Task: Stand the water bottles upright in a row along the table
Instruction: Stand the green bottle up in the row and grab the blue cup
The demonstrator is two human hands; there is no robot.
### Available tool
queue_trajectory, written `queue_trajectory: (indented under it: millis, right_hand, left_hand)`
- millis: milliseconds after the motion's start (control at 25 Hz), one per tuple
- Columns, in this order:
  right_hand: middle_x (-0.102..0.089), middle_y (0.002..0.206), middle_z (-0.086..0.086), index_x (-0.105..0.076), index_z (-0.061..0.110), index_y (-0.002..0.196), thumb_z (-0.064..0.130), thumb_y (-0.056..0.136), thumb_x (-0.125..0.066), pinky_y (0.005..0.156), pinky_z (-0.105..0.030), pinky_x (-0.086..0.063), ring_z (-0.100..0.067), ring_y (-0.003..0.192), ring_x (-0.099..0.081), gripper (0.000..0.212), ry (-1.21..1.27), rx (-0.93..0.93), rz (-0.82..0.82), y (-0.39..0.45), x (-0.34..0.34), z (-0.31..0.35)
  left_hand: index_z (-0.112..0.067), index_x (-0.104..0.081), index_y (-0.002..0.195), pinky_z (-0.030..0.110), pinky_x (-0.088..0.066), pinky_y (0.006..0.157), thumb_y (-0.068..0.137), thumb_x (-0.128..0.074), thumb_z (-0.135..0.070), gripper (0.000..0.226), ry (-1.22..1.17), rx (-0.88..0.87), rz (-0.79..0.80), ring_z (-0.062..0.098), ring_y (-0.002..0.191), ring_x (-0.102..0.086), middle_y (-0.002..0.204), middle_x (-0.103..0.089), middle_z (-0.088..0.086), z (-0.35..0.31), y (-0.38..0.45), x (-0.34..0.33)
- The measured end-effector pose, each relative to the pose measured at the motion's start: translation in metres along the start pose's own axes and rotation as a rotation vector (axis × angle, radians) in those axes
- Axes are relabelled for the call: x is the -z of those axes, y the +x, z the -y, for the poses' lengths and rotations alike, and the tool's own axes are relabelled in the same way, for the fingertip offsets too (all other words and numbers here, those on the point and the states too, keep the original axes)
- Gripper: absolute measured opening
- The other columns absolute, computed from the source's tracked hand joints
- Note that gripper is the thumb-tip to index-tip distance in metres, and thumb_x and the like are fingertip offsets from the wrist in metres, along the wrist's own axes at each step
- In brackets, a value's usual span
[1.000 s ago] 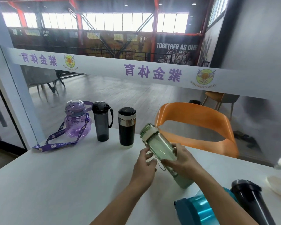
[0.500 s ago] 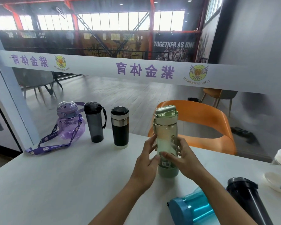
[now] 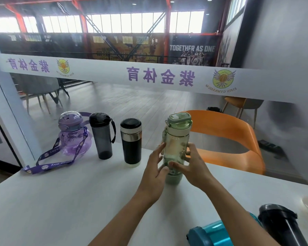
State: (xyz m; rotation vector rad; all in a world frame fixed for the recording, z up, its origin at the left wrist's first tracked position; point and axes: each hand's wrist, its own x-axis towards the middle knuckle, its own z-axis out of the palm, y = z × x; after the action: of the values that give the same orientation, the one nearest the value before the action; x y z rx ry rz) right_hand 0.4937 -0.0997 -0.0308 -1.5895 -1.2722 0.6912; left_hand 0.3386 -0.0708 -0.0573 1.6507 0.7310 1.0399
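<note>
White table (image 3: pixel 60 201), far edge, left to right: round purple bottle (image 3: pixel 73 137) with lanyard, smoke-grey bottle (image 3: pixel 102 137), black flask (image 3: pixel 131 142), green bottle (image 3: pixel 175 148), all upright in a row. Green bottle stands on its base, well apart from the flask. Left hand (image 3: pixel 156 167) and right hand (image 3: pixel 194 164) flank its lower half, fingers spread, loosely touching, not clenched. Near right corner: teal bottle (image 3: pixel 210 233) and black bottle (image 3: pixel 281 226), both lying down.

The table (image 3: pixel 60 201) was plain white. On it stood a translucent purple bottle (image 3: pixel 73 134) with a purple printed strap (image 3: pixel 48 164), a smoky grey bottle (image 3: pixel 102 135), a black flask (image 3: pixel 131 142) banded in silver, and a pale green bottle (image 3: pixel 176 148). A teal bottle (image 3: pixel 208 233) and what looked like a black one (image 3: pixel 281 226) showed at the edge.
</note>
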Motion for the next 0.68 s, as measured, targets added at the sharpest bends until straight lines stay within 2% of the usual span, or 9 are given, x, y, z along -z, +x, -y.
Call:
queue_trajectory:
  millis: [80,160,240,360,440,560,680]
  right_hand:
    - [-0.052,0.126,0.001,-0.034,0.023,0.138,0.022,0.078,-0.081,0.091,-0.034,-0.052,-0.018,0.119,-0.053,0.077,-0.025,0.016,-0.002,0.012,-0.01,0.003]
    - [-0.051,0.135,-0.004,-0.033,0.023,0.14,0.022,0.079,-0.08,0.097,-0.04,-0.05,-0.016,0.118,-0.051,0.078,-0.038,0.028,-0.007,0.023,-0.016,0.002]
    - [-0.049,0.139,-0.005,-0.031,0.023,0.142,0.021,0.081,-0.079,0.099,-0.041,-0.049,-0.019,0.122,-0.051,0.078,-0.033,0.025,0.001,0.028,-0.018,0.0]
    - [-0.049,0.133,0.001,-0.03,0.024,0.142,0.022,0.082,-0.078,0.091,-0.027,-0.047,-0.013,0.118,-0.05,0.076,-0.042,0.041,0.015,0.03,-0.016,-0.005]
    - [-0.049,0.129,0.004,-0.031,0.023,0.142,0.023,0.082,-0.078,0.09,-0.025,-0.046,-0.011,0.116,-0.049,0.075,-0.069,0.051,-0.004,0.027,-0.014,-0.007]
    - [-0.049,0.124,0.006,-0.033,0.023,0.141,0.026,0.079,-0.081,0.092,-0.028,-0.048,-0.011,0.114,-0.051,0.078,-0.106,0.048,-0.035,0.024,-0.012,-0.008]
    - [-0.055,0.126,0.003,-0.034,0.023,0.142,0.033,0.078,-0.082,0.091,-0.025,-0.047,-0.018,0.122,-0.055,0.08,-0.123,0.017,-0.035,0.017,-0.006,-0.004]
  left_hand:
    - [-0.052,-0.029,0.143,0.005,-0.044,0.089,0.094,-0.044,0.003,0.075,0.025,0.04,-0.03,-0.002,0.13,-0.043,0.143,-0.037,-0.023,0.007,0.007,0.007]
    - [-0.052,-0.027,0.144,0.008,-0.045,0.089,0.092,-0.043,0.007,0.08,0.021,0.057,-0.028,-0.007,0.126,-0.046,0.143,-0.042,-0.02,0.015,0.013,0.01]
    - [-0.052,-0.026,0.145,0.017,-0.045,0.1,0.091,-0.043,0.008,0.082,0.022,0.06,-0.027,-0.005,0.131,-0.043,0.147,-0.04,-0.016,0.02,0.017,0.009]
    - [-0.052,-0.026,0.144,0.033,-0.041,0.11,0.092,-0.046,0.006,0.081,0.023,0.059,-0.033,0.002,0.134,-0.041,0.15,-0.036,-0.014,0.021,0.019,0.005]
    - [-0.053,-0.025,0.144,0.029,-0.042,0.108,0.092,-0.047,0.004,0.08,0.027,0.061,-0.02,0.002,0.134,-0.041,0.15,-0.034,-0.015,0.021,0.017,0.002]
    - [-0.054,-0.025,0.144,0.014,-0.045,0.096,0.093,-0.047,0.003,0.08,0.033,0.063,0.002,-0.001,0.133,-0.042,0.148,-0.036,-0.018,0.022,0.016,0.002]
    - [-0.051,-0.027,0.144,0.021,-0.042,0.102,0.093,-0.046,0.004,0.077,0.068,0.081,0.001,0.0,0.132,-0.043,0.146,-0.041,-0.018,0.019,0.014,0.005]
